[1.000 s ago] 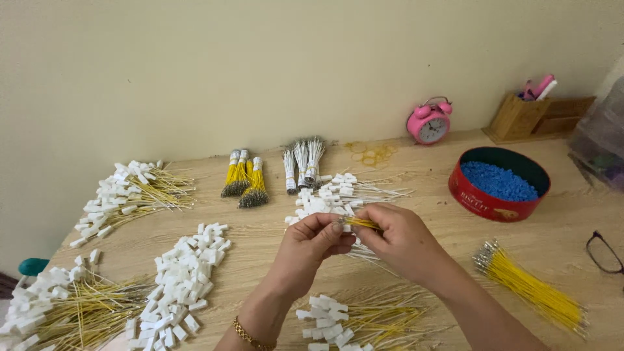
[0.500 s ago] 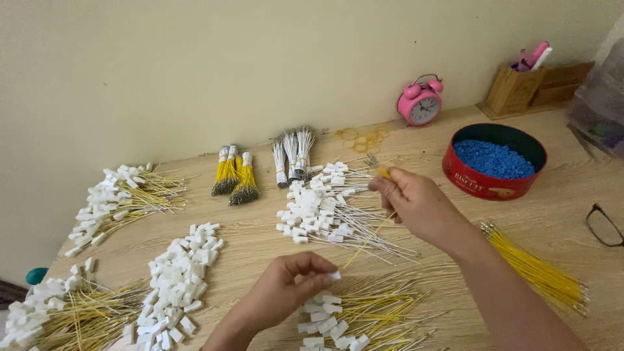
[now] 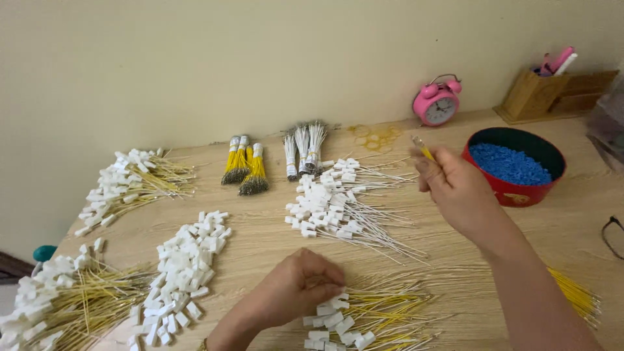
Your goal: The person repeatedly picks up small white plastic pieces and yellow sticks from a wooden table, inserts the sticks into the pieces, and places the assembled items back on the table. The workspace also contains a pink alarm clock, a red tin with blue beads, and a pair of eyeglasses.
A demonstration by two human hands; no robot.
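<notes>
My right hand is raised above the table and pinches a thin yellow wire by its tip, just left of a red round tin of blue beads. My left hand rests low at the near edge, fingers curled onto a pile of yellow wires with white plastic connectors. Between the two hands lies a heap of white connectors on silver wires.
Loose white connectors lie near left. More yellow-wire piles sit at far left and bottom left. Bundled yellow and silver wires lie at the back. A pink alarm clock, wooden pen holder, glasses and loose yellow wires are on the right.
The hands were together holding one piece; they have separated. My left hand dropped to the near pile, and my right hand carried the yellow wire up and right toward the red tin.
</notes>
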